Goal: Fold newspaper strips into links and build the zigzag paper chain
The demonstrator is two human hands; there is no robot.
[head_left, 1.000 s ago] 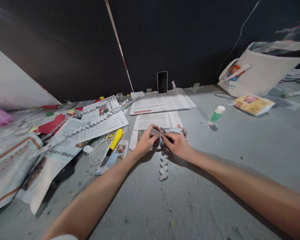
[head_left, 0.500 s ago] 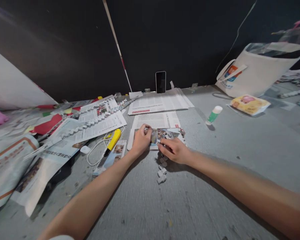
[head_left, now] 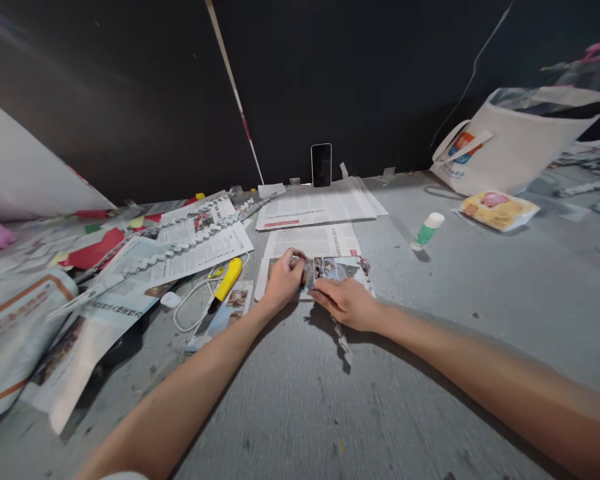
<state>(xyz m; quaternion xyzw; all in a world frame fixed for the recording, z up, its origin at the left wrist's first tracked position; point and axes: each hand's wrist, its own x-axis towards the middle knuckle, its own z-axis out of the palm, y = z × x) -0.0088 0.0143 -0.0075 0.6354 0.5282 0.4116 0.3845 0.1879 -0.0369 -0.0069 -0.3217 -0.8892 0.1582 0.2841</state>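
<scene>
Over a small stack of printed newspaper pieces (head_left: 337, 267), my left hand (head_left: 286, 275) is closed with thumb and fingers pinched together. What lies between those fingertips is too small to make out. Just to its right, my right hand (head_left: 347, 303) is closed on a narrow folded paper chain (head_left: 341, 340). The chain's end sticks out below that hand, over the grey surface, and the rest is hidden by the fingers. Both sets of fingertips are close together, slightly apart.
A glue stick (head_left: 427, 231) stands to the right, near a yellow packet (head_left: 499, 210) and a white bag (head_left: 517, 140). A phone (head_left: 321, 165) leans at the back behind stacked newspaper (head_left: 320, 203). On the left are a yellow-handled cutter (head_left: 226, 283), a white cable (head_left: 183, 313) and long paper chains (head_left: 180, 247).
The paper chain has turned and swung right; it showed its wide zigzag side and now appears narrow. My right hand has rolled over slightly. My left hand stays put.
</scene>
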